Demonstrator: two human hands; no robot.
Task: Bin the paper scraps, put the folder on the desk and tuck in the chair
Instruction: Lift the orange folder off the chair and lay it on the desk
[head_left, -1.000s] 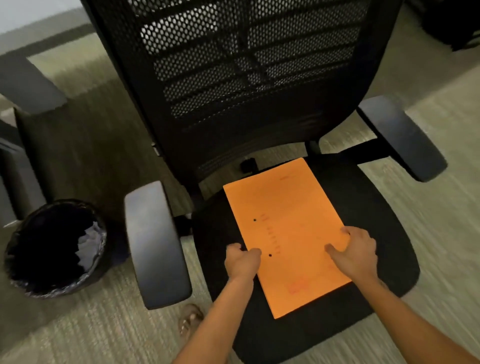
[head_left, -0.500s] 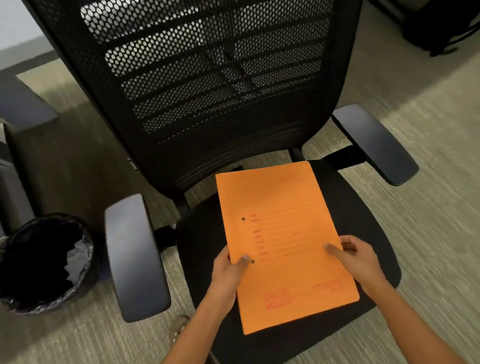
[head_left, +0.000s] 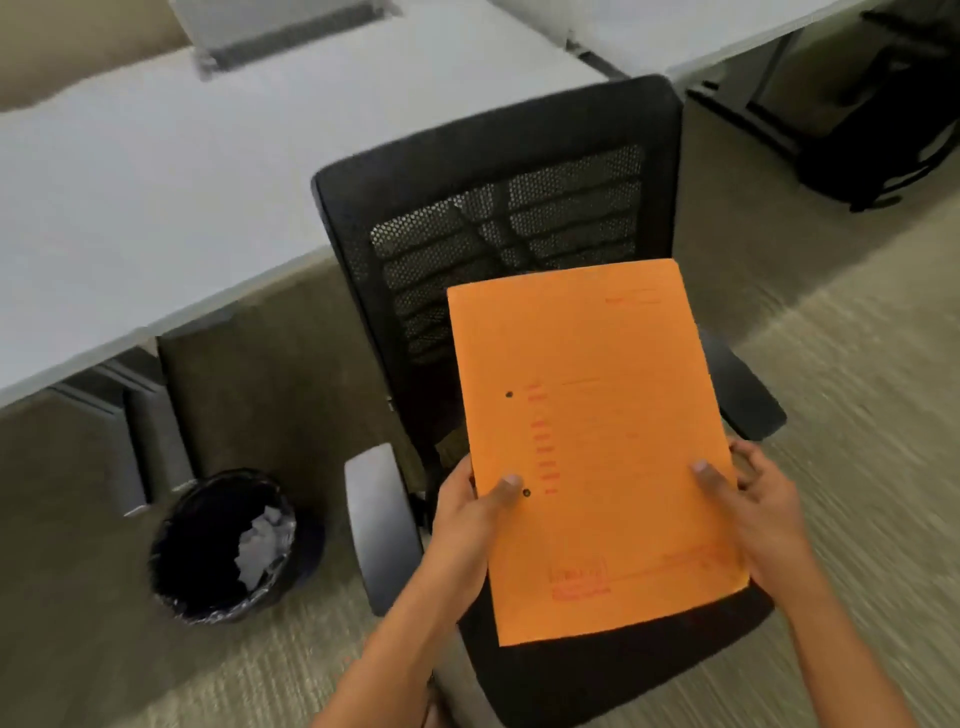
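1. Our left hand (head_left: 467, 512) pinches the folder (head_left: 592, 447) at its left edge, thumb on top.
2. Right hand (head_left: 756, 506) grips the right edge likewise.
3. Folder is lifted above the chair (head_left: 498, 218) seat, long axis pointing away from us.
4. Tabletop (head_left: 182, 171) lies ahead-left, beyond the chair; left hand is nearer.
5. Bin (head_left: 223, 545) holds scraps (head_left: 260, 545).
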